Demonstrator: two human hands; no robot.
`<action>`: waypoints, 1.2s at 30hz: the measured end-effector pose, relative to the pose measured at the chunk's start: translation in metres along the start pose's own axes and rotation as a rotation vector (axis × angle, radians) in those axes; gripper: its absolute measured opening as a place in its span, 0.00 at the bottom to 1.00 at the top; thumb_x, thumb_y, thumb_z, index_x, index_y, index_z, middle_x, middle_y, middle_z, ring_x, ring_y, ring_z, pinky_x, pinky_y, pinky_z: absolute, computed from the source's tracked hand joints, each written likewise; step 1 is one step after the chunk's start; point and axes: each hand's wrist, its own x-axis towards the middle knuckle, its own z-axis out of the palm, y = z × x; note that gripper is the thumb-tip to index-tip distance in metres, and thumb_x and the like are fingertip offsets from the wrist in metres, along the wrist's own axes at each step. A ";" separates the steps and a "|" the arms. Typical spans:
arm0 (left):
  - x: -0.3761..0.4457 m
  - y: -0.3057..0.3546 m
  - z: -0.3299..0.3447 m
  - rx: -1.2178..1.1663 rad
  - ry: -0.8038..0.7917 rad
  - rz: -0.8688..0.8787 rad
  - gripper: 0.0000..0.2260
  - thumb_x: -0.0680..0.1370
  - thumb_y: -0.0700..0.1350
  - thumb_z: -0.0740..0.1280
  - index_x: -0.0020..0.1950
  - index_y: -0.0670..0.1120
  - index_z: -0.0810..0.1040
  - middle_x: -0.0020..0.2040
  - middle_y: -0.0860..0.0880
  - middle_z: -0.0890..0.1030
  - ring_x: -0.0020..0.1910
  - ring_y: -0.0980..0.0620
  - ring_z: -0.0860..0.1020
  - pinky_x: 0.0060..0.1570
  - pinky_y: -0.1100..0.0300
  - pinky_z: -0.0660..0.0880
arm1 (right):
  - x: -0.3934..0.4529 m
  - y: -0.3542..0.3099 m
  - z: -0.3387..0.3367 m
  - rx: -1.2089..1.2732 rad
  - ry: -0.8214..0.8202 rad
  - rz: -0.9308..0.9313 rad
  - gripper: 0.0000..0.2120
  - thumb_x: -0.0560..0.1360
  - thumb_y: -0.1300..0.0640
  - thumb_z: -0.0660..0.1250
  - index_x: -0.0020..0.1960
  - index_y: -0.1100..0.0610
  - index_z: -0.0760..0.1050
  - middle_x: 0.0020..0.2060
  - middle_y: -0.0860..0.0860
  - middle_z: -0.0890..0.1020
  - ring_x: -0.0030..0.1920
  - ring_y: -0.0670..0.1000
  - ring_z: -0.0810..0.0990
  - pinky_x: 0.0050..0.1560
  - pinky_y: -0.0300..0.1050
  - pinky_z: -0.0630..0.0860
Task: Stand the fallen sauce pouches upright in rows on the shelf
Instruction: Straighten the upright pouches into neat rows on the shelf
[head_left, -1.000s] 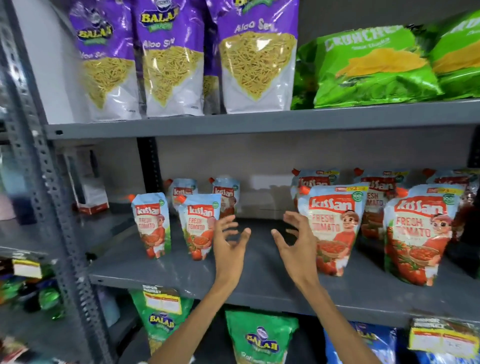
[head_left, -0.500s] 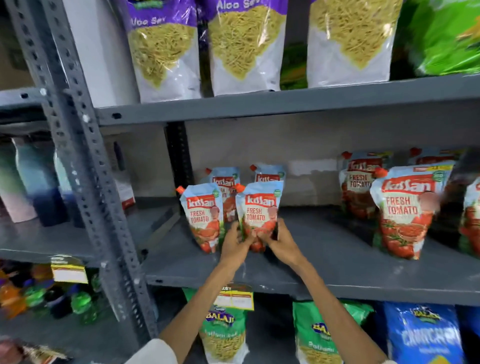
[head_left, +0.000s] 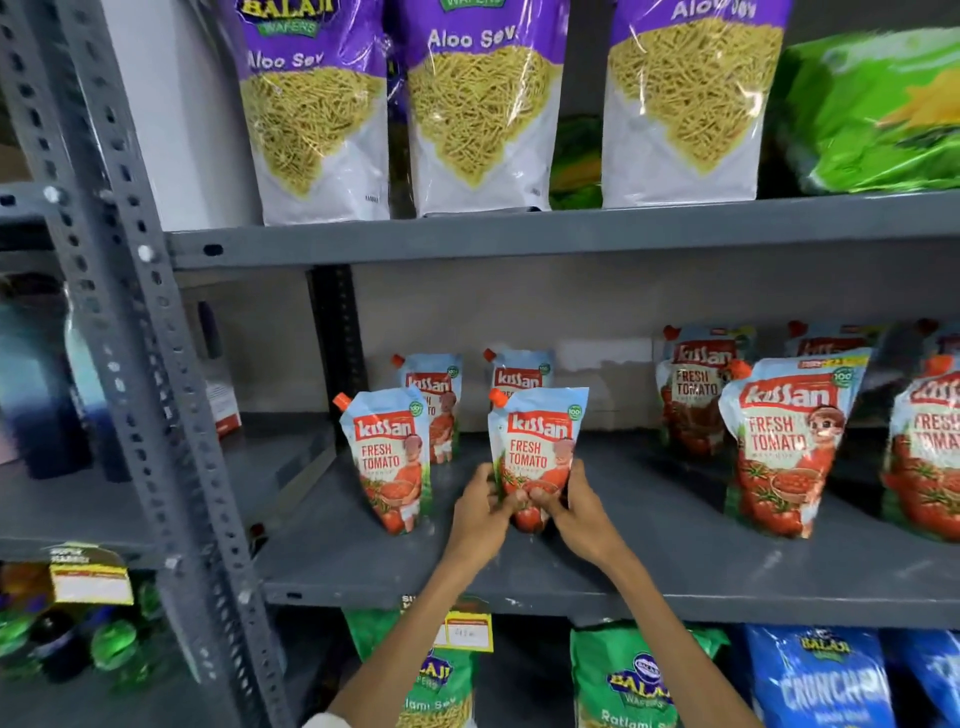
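On the grey middle shelf (head_left: 623, 566) stand several blue-and-red tomato sauce pouches with orange caps. My left hand (head_left: 480, 512) and my right hand (head_left: 574, 512) both grip the bottom of one upright front pouch (head_left: 537, 447). A second front pouch (head_left: 392, 457) stands just to its left. Two smaller-looking pouches (head_left: 436, 395) (head_left: 519, 376) stand behind them. To the right, larger pouches (head_left: 784, 441) (head_left: 691, 389) (head_left: 930, 447) stand in rows. No pouch lies flat in view.
Purple snack bags (head_left: 483, 104) and green bags (head_left: 878, 109) fill the shelf above. Green and blue snack bags (head_left: 628, 680) sit below, with a yellow price tag (head_left: 467, 631) on the shelf edge. A perforated grey upright (head_left: 156, 389) stands at the left.
My open hands moved left and closed on the bottom of the front pouch. The pouch now stands a little to the right of its neighbour, with a wider gap between them.
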 end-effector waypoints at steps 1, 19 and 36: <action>0.000 0.002 0.001 -0.004 0.004 0.003 0.14 0.79 0.42 0.69 0.63 0.45 0.73 0.54 0.52 0.83 0.51 0.59 0.81 0.46 0.72 0.77 | 0.002 0.000 0.000 0.002 0.004 0.005 0.16 0.79 0.60 0.67 0.61 0.54 0.63 0.51 0.42 0.78 0.50 0.38 0.78 0.43 0.23 0.74; -0.056 -0.007 -0.095 -0.161 0.392 0.142 0.18 0.76 0.38 0.73 0.64 0.48 0.75 0.56 0.53 0.81 0.55 0.56 0.81 0.54 0.59 0.80 | -0.034 -0.056 0.041 0.044 0.350 -0.285 0.02 0.77 0.55 0.68 0.46 0.50 0.76 0.38 0.46 0.83 0.37 0.44 0.81 0.37 0.30 0.74; -0.015 -0.051 -0.177 0.081 0.003 -0.055 0.18 0.79 0.38 0.69 0.67 0.42 0.70 0.57 0.43 0.80 0.49 0.54 0.80 0.46 0.70 0.74 | 0.001 -0.061 0.172 -0.099 0.107 -0.058 0.16 0.77 0.63 0.68 0.57 0.59 0.62 0.53 0.55 0.80 0.51 0.51 0.79 0.43 0.34 0.72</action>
